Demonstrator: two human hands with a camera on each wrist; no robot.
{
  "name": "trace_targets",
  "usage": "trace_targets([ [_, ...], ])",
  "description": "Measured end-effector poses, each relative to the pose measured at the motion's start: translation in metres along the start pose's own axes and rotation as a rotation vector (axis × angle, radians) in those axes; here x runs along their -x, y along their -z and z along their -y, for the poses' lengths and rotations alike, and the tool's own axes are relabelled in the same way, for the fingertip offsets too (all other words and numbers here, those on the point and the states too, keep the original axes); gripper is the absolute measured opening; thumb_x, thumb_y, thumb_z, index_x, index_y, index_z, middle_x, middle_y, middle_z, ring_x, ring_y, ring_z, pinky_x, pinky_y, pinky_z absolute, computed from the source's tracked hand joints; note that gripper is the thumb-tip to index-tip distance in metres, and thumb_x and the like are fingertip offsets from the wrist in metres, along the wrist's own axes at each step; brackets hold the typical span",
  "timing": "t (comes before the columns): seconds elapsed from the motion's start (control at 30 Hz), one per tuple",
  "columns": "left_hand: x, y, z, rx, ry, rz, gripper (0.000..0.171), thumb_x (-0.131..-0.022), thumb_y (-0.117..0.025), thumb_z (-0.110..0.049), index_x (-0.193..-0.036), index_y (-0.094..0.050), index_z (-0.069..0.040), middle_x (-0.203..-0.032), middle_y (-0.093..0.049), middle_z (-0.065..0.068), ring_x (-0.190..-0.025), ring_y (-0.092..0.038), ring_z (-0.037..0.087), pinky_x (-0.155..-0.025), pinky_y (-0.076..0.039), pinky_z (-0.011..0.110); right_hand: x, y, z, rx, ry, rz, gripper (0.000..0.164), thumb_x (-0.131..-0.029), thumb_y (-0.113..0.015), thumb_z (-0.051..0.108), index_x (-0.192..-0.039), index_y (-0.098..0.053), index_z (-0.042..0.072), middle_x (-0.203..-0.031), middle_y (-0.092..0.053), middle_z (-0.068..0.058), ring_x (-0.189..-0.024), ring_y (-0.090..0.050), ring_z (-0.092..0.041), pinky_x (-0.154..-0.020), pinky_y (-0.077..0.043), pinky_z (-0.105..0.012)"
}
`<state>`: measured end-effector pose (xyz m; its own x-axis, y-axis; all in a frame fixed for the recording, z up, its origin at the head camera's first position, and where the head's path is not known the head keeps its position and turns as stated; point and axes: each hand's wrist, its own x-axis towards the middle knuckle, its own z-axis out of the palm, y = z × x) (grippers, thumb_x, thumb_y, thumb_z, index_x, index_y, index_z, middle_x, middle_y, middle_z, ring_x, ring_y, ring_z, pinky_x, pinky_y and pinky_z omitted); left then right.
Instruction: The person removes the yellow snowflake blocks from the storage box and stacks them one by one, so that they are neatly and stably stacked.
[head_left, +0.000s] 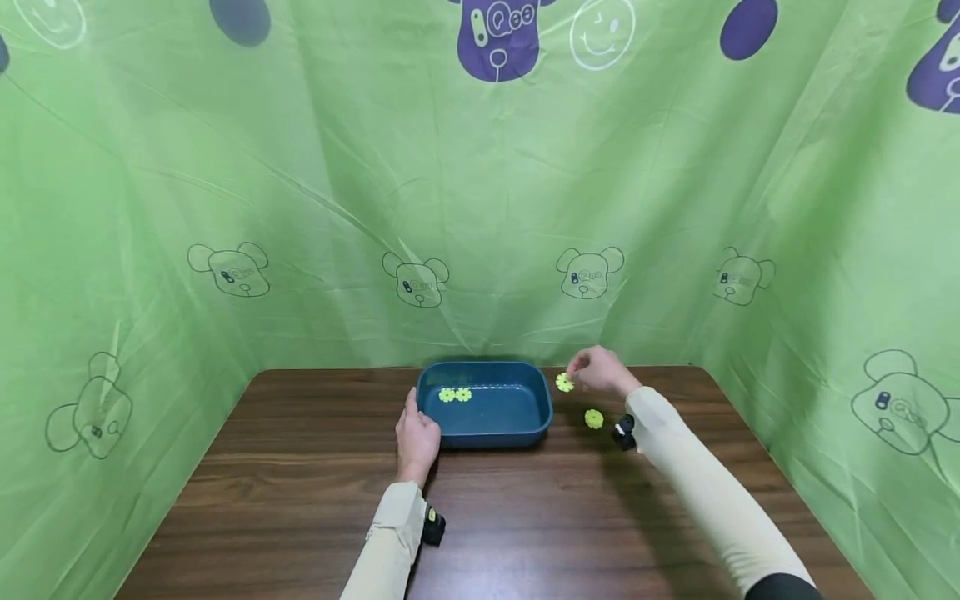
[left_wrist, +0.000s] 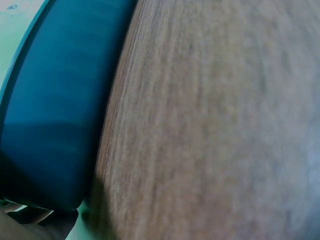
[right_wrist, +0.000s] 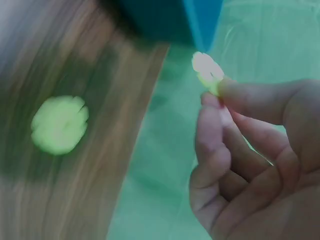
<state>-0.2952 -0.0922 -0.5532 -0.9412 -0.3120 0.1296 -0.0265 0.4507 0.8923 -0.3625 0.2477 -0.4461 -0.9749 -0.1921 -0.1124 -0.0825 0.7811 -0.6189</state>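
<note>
My right hand [head_left: 600, 369] pinches a yellow-green flower-shaped piece [head_left: 565, 382] between thumb and forefinger, raised beside the tray's right end. In the right wrist view the same hand [right_wrist: 255, 145] holds the piece [right_wrist: 207, 69] tilted, close to the tray's corner. A second flower piece [head_left: 594, 418] lies on the table below that hand. Two more pieces [head_left: 455, 395] sit side by side in the left part of the blue rectangular tray [head_left: 483, 441]. Against the tray's left end rests my left hand [head_left: 417, 437], its forefinger extended along the wall. Its other fingers are partly hidden.
The brown wooden table [head_left: 300, 500] ends at a green printed curtain [head_left: 495, 325] right behind the tray. Curtain also hangs on both sides. Each wrist carries a small black device [head_left: 433, 527].
</note>
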Motion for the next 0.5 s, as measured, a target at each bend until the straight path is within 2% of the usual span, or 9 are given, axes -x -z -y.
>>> trace_targets([
  [0.13, 0.001, 0.001, 0.001, 0.0, 0.009, 0.015, 0.063, -0.098, -0.038, -0.004, -0.16, -0.03, -0.009, -0.142, -0.053, 0.025, -0.127, -0.055, 0.044, -0.107, -0.044, 0.059, 0.009, 0.004, -0.024, -0.018, -0.035, 0.085, 0.01, -0.093, -0.064, 0.005, -0.098, -0.071, -0.001, -0.092, -0.07, -0.015, -0.075, -0.065, -0.023, -0.073, -0.056, -0.038],
  [0.2, 0.001, 0.001, 0.001, -0.002, 0.01, 0.016, 0.063, -0.098, -0.038, -0.005, -0.16, -0.03, -0.009, -0.141, -0.053, 0.025, -0.127, -0.055, 0.043, -0.107, -0.044, 0.059, 0.012, 0.004, -0.034, -0.035, -0.062, 0.11, 0.01, -0.093, -0.062, 0.002, -0.098, -0.069, -0.003, -0.091, -0.069, -0.013, -0.073, -0.063, -0.02, -0.072, -0.056, -0.037],
  [0.37, 0.0, 0.001, -0.002, -0.007, 0.012, 0.021, 0.062, -0.099, -0.037, -0.005, -0.16, -0.029, -0.009, -0.145, -0.05, 0.025, -0.131, -0.052, 0.045, -0.108, -0.043, 0.059, 0.018, 0.003, -0.052, -0.074, -0.12, 0.139, 0.009, -0.094, -0.061, 0.002, -0.096, -0.066, -0.004, -0.088, -0.065, -0.01, -0.069, -0.058, -0.016, -0.063, -0.049, -0.029],
  [0.5, 0.001, 0.001, -0.004, -0.004, 0.012, 0.013, 0.062, -0.099, -0.037, -0.003, -0.16, -0.03, -0.007, -0.144, -0.051, 0.027, -0.13, -0.052, 0.045, -0.108, -0.043, 0.059, 0.018, 0.0, -0.061, -0.134, -0.121, 0.147, 0.01, -0.092, -0.063, 0.0, -0.096, -0.065, -0.009, -0.087, -0.066, -0.012, -0.068, -0.058, -0.016, -0.063, -0.051, -0.031],
])
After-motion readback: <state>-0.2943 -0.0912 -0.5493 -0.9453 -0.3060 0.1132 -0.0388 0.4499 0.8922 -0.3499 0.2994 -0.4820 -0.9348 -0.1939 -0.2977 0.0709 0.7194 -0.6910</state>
